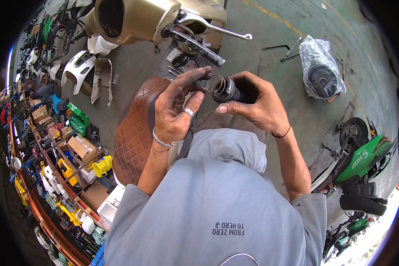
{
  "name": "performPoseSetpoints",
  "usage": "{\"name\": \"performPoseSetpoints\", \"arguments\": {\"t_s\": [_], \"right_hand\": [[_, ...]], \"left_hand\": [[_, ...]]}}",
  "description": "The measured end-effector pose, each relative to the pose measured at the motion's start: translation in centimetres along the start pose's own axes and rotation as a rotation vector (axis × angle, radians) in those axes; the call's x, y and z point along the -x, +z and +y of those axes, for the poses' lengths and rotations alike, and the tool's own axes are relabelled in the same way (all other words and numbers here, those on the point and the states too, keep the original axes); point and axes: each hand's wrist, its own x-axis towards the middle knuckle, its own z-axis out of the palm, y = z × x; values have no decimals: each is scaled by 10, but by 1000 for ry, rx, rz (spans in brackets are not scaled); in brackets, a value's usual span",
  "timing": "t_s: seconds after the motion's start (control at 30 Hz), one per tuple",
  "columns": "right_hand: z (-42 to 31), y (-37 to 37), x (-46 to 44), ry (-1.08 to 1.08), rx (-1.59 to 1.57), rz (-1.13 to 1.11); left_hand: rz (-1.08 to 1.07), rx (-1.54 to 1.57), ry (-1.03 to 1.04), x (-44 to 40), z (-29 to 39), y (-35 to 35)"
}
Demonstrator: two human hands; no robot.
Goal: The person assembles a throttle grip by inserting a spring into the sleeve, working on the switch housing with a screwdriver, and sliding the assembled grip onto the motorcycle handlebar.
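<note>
A dark cylindrical part (232,91) lies on its side in my right hand (261,99), thumb below it and fingers curled over the top. From its left end sticks out a metal coil spring (217,86). My left hand (178,106), with a ring and a bracelet, is just left of the spring. Its fingers and thumb are bent round toward the coil; whether they hold anything small is hard to make out. Both hands are above my lap, beside the brown quilted seat (135,128).
Ahead stands a gold scooter body (144,20) with a silver lever (221,30). A plastic-wrapped part (321,71) lies on the floor at right, near a green motorbike (359,159). White panels (80,71) and shelves of parts (75,155) are at left.
</note>
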Motion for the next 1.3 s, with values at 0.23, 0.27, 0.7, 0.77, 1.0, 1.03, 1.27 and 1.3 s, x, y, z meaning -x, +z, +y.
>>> {"name": "performPoseSetpoints", "arguments": {"t_s": [0.23, 0.27, 0.7, 0.77, 1.0, 1.03, 1.27, 1.3], "right_hand": [[22, -11, 23, 184, -383, 129], [30, -13, 28, 205, -418, 154], [38, -28, 53, 201, -652, 349], [48, -25, 55, 164, -738, 350], [43, -14, 70, 248, -691, 324], [41, -12, 71, 277, -684, 331], [48, -7, 68, 378, -610, 348], [50, -7, 69, 397, -576, 334]], "left_hand": [[563, 355, -383, -19, -111, -26], [575, 360, -358, -20, -128, -28], [462, 721, -336, -74, -229, -35], [383, 571, -242, -89, -249, -32], [383, -485, -49, -118, -302, -53], [259, -449, -68, -119, -298, -59], [36, -19, -295, -49, -214, -33], [46, 404, -401, -27, -205, -29]]}}
